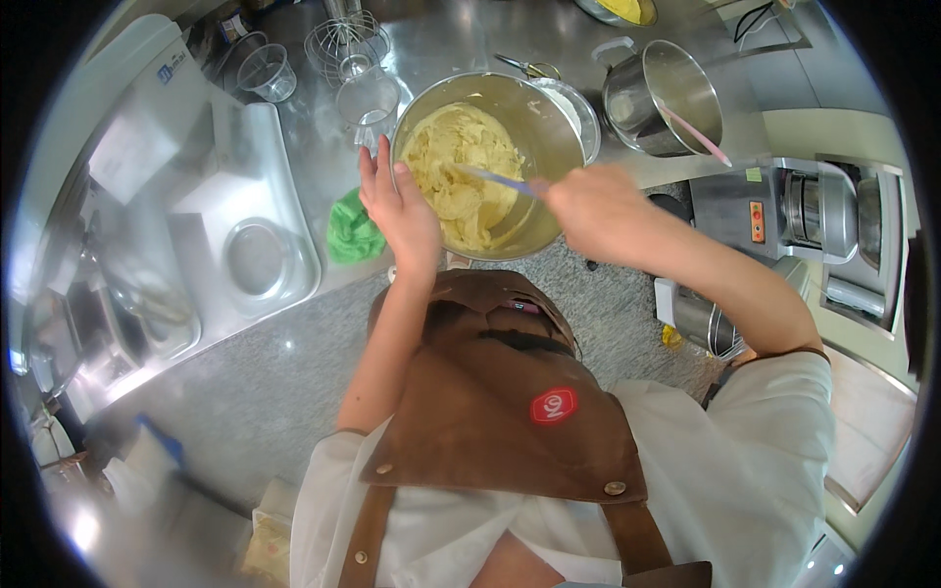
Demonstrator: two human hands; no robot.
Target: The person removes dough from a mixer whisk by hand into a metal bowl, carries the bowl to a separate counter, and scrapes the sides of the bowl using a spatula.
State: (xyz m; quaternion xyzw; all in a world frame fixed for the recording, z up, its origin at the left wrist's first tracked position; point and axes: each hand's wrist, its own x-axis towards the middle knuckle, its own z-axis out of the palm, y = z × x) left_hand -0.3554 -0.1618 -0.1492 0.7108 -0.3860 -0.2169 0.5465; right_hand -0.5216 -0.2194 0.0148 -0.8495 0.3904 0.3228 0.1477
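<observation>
A large stainless steel mixing bowl (pixel 555 140) tilts toward me at the front edge of the steel worktop. Inside it lies a thick, pale yellow dough or batter (pixel 463 173), heaped mostly on the left. My left hand (pixel 401 213) rests against the bowl's outer left wall, fingers spread and thumb by the rim. Over the right side of the bowl, my right hand (pixel 595 213) grips the bluish handle of a stirring tool (pixel 500 180), probably a spatula. Its working end is buried in the yellow mass, and the hand is blurred.
Left of the bowl are a green cloth (pixel 355 229), a clear measuring jug (pixel 367 99) and a wire whisk (pixel 345 44). To its right stand a bowl of white powder (pixel 577 110), scissors (pixel 526 67) and a steel pot (pixel 625 110) with a pink-handled tool (pixel 698 136). Plastic trays (pixel 298 213) lie far left.
</observation>
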